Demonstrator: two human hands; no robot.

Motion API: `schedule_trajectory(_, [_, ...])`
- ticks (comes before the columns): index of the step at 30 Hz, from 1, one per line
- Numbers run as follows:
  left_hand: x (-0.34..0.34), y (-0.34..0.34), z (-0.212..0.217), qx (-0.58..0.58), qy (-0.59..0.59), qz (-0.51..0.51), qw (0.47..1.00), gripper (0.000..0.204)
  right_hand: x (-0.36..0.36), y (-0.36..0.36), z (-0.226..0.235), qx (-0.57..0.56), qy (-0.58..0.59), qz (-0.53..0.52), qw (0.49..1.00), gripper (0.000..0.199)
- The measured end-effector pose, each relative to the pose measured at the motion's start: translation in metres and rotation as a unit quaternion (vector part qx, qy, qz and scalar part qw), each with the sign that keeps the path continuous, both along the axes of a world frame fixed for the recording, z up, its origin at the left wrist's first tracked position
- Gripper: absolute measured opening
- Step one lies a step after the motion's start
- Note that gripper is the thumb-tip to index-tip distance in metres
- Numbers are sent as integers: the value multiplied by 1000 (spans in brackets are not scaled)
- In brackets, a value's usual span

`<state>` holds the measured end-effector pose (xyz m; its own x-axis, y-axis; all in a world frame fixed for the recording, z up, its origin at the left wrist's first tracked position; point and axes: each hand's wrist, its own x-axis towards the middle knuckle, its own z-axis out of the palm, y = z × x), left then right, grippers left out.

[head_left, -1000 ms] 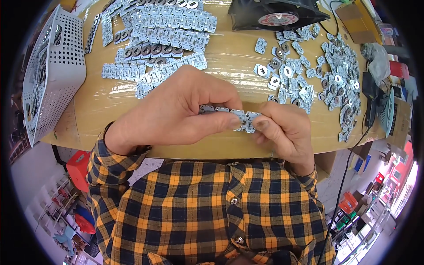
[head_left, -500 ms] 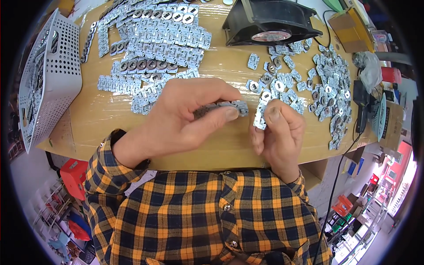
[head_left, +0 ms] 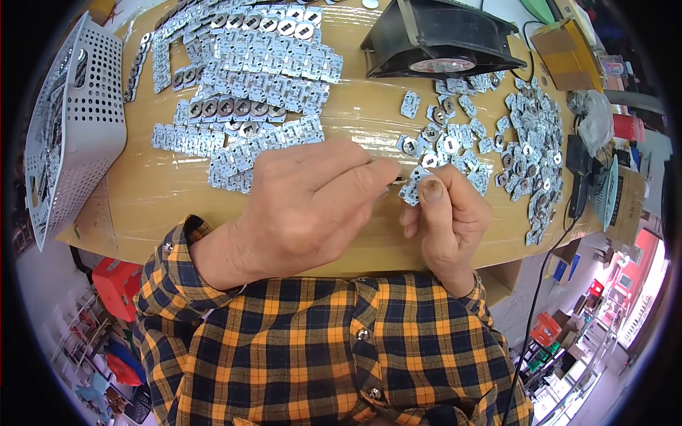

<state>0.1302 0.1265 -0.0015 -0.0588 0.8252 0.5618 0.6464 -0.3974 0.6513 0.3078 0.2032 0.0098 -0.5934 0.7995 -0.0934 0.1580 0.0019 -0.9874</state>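
My right hand (head_left: 449,220) is closed, pinching a small pale circuit board (head_left: 410,188) between thumb and fingers, its printed face tilted up. My left hand (head_left: 312,202) is curled with its back turned up, fingertips close to that board. A sliver of metal or board edge shows at its fingertips; the row of small circuit boards it held a moment before is now hidden by the hand. Beyond my left hand lie overlapping rows of circuit boards (head_left: 273,60), some bearing round metal parts. Loose circuit boards (head_left: 447,138) are scattered just past my right hand.
A white perforated basket (head_left: 92,106) full of parts stands at the left edge. At the back sits a black box fan (head_left: 440,35). To the right lie a heap of boards (head_left: 529,149), a black cable (head_left: 543,273), a plastic bag (head_left: 595,131) and cardboard boxes (head_left: 568,57).
My left hand has turned over, its back now upward and covering the boards, with fingertips brought closer to the right hand. The board in my right hand has tilted to show its flat face.
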Motion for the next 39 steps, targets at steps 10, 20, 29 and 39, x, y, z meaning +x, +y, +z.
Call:
schedule_trajectory(10, [4,2,-4,-8,-5,22,1000,30,-2,2,-3,31,-24,-4,999,28])
schedule_trajectory(20, [2,1,-6,18,-1,5,1000,29,-3,1,1,-46,-19,-31,998,30])
schedule_trajectory(29, [3,-2,0,-141,-131,-72,979,19,18,18,-12,268,-129,-8,955,30])
schedule_trajectory(39, [0,-6,10,-274,-378,-125,875,9,18,17,6,23,1,124,992,28])
